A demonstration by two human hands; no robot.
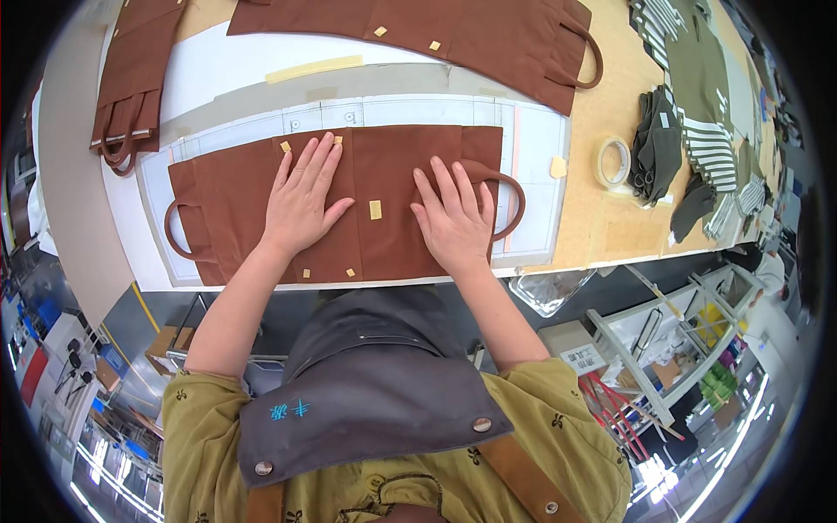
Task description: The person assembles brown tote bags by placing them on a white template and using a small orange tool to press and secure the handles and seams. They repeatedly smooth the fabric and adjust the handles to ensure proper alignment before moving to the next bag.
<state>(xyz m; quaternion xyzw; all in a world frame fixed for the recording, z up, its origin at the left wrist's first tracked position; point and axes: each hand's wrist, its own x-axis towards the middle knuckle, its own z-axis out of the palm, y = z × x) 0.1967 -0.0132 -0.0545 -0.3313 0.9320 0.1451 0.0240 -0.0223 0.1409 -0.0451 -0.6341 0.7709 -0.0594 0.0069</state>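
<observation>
A reddish-brown fabric bag piece (pixel 397 244) lies flat across a white paper pattern (pixel 532 222) on the table, with a looped handle at each end. My left hand (pixel 302 196) rests flat on its left half, fingers stretched toward the far edge, near two small yellow tape pieces (pixel 286 146). On the right half lies my right hand (pixel 455 218), fingers spread beside the base of the right handle (pixel 516 205). Between the hands sits a larger yellow tape piece (pixel 376 210). Two more small tape bits (pixel 350 272) mark the near edge.
More brown bag pieces lie at the far side (pixel 436 30) and far left (pixel 131 78). To the right are a tape roll (pixel 612 163), a dark fabric stack (pixel 656 144) and green and striped fabric pieces (pixel 704 87). A metal rack (pixel 680 349) stands beyond the table's near edge.
</observation>
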